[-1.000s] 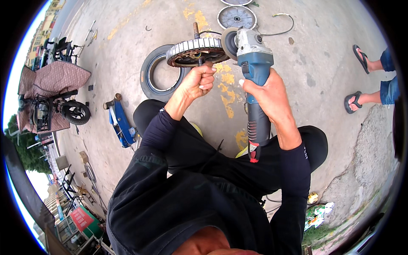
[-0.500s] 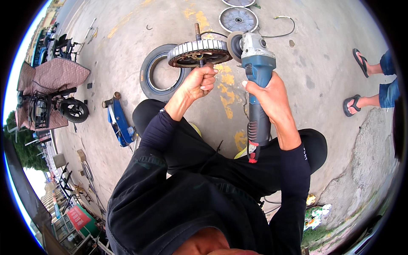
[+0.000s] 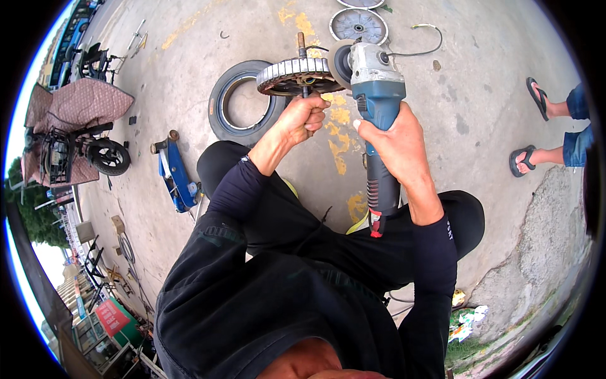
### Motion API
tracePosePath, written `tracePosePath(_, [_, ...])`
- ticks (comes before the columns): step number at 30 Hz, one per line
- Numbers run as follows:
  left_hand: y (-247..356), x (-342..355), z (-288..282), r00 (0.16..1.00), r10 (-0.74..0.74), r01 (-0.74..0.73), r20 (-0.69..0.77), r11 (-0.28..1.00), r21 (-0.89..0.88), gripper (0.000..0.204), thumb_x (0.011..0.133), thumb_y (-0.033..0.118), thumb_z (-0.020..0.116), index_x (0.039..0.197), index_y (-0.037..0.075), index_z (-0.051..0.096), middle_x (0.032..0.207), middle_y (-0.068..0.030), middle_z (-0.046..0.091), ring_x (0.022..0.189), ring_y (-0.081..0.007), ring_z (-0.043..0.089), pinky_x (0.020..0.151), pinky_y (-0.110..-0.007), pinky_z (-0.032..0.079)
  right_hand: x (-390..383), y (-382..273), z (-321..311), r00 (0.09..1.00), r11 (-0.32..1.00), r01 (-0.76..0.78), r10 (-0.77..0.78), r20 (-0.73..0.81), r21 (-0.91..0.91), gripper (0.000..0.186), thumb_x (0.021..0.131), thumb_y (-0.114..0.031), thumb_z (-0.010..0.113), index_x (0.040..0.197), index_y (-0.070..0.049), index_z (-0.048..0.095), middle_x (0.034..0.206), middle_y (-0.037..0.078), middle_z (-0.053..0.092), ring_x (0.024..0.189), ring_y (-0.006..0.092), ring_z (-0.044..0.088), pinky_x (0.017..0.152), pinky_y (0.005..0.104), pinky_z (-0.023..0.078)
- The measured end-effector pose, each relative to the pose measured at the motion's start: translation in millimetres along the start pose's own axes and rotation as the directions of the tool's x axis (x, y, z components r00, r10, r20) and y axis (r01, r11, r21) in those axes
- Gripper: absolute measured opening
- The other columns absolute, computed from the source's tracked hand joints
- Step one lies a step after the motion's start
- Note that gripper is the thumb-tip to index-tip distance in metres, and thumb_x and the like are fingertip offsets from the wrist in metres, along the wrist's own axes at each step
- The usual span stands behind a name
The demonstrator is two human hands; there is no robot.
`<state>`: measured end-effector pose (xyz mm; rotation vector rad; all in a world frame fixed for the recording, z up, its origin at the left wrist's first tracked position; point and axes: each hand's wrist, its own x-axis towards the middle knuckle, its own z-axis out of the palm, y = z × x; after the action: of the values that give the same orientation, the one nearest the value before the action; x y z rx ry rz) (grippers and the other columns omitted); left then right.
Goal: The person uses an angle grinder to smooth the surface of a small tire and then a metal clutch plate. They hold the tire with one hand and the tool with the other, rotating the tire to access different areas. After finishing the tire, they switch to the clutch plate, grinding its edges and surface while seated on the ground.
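My left hand (image 3: pixel 302 123) is closed around the lower end of an axle (image 3: pixel 301 43), holding up a hub motor stator (image 3: pixel 293 71), a ring with silvery segments along its rim. A dark cable leaves the axle's upper part. In my right hand (image 3: pixel 402 142) is a blue and grey angle grinder (image 3: pixel 380 95), my fingers wrapped round its body and the thumb along the near side. Its grinding disc (image 3: pixel 339 63) meets the stator's right edge in view; whether it touches cannot be made out. The grinder's red-tipped tail hangs above my right leg.
Behind the stator a tyre (image 3: pixel 221 101) lies on the concrete. Round metal covers (image 3: pixel 358 26) and a cable (image 3: pixel 435 44) lie farther off. At left are a blue floor jack (image 3: pixel 177 174) and a scooter (image 3: pixel 69 148). Another person's sandalled feet (image 3: pixel 524 159) stand at right.
The stator has shifted slightly right, while the grinder has moved a little left and up. Its disc now overlaps the stator's right edge more. Both hands keep their holds.
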<state>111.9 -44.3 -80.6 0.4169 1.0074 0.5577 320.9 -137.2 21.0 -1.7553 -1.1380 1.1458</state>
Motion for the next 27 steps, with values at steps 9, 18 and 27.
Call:
tracePosePath(9, [-4,1,2,0.995,0.065,-0.06,-0.074,0.996,0.065,0.036,0.089,-0.002,0.061,0.071,0.019,0.037,0.059,0.0094,0.029,0.044,-0.0033,0.023,0.039,-0.024,0.017,5,5,4,0.999,0.998,-0.005,0.003,-0.035,-0.056,0.051,0.073,-0.028,0.079,0.106,0.006,0.058,0.093,0.02,0.071,0.085,0.0315,0.072,0.076,0.0395,0.056])
tracePosePath(18, [-7,2,5,0.985,0.11,-0.095,-0.131,0.988,0.119,0.035,0.087,-0.004,0.063,0.074,0.017,0.039,0.06,0.0092,0.032,0.043,-0.0029,0.025,0.039,-0.025,0.019,6,6,1,0.998,0.995,-0.068,0.067,-0.017,-0.07,0.04,0.079,-0.022,0.078,0.105,0.002,0.06,0.089,0.008,0.066,0.079,0.0156,0.063,0.073,0.0321,0.052])
tracePosePath(27, [-11,8,4,0.97,0.143,-0.111,-0.197,0.98,0.166,0.033,0.087,-0.004,0.064,0.076,0.016,0.04,0.06,0.008,0.035,0.044,-0.0036,0.028,0.04,-0.025,0.019,10,12,1,0.996,0.988,-0.089,0.086,-0.023,-0.127,0.042,0.079,-0.023,0.079,0.105,0.002,0.059,0.089,0.009,0.067,0.079,0.0165,0.064,0.073,0.0325,0.053])
